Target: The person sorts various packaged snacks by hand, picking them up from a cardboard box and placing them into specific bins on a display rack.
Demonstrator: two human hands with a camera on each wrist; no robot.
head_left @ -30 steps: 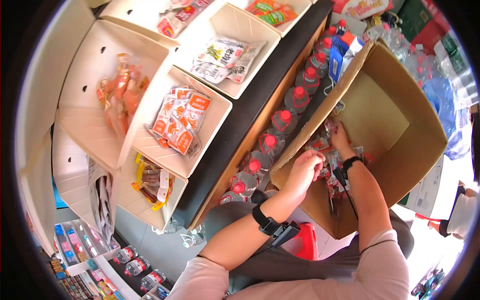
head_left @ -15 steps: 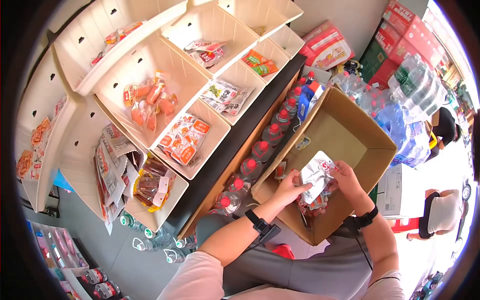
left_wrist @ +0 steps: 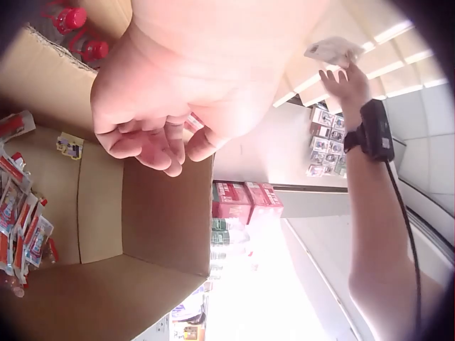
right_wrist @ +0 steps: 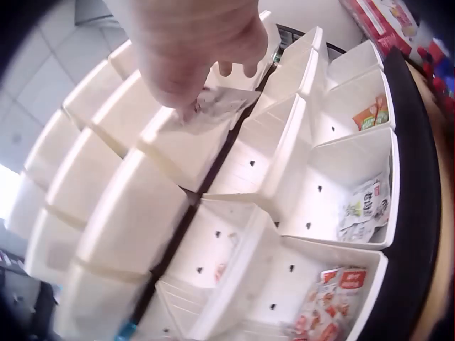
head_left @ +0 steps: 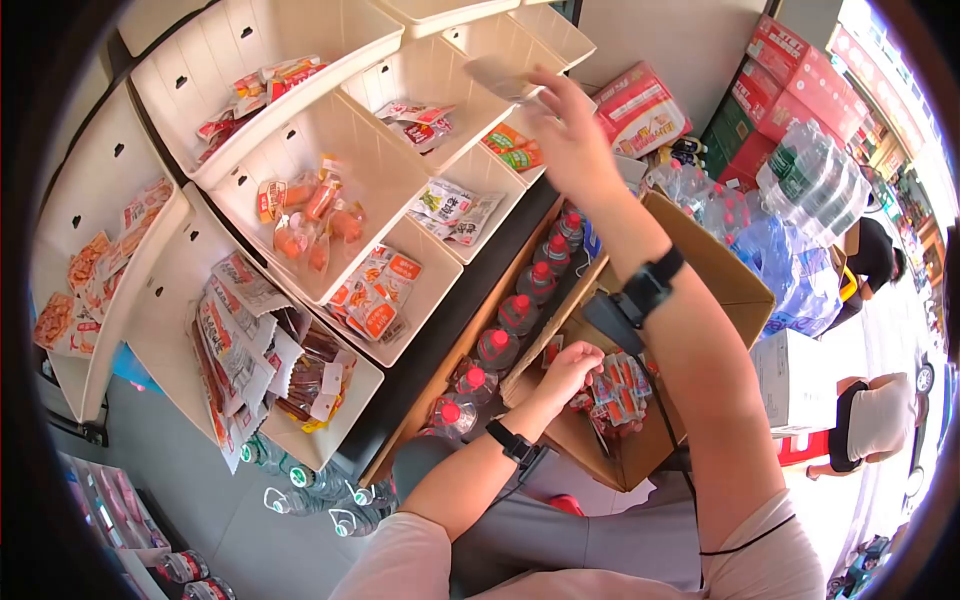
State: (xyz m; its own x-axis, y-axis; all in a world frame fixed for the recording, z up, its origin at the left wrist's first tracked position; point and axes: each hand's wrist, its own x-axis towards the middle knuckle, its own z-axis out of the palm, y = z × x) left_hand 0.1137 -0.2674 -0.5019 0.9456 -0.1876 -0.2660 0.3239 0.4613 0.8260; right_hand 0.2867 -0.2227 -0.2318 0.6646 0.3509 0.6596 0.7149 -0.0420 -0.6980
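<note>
Head view: right hand (head_left: 565,130) pinches packet (head_left: 500,75), upper centre, at shelf bin (head_left: 470,40); left hand (head_left: 570,370) slack, empty. Likely stocking step; next needs release inside bin.

Worn, logged from the head view:
- black strap (head_left: 503,440) with a small black camera block, behind my left hand (head_left: 572,362)
- matching black band (head_left: 650,283) behind my right hand (head_left: 565,130)
- thin black cable (head_left: 677,450) along the right forearm, running toward 6 o'clock
- pale pink short sleeves (head_left: 400,565)
- grey trousers (head_left: 570,530) at 6 o'clock
</note>
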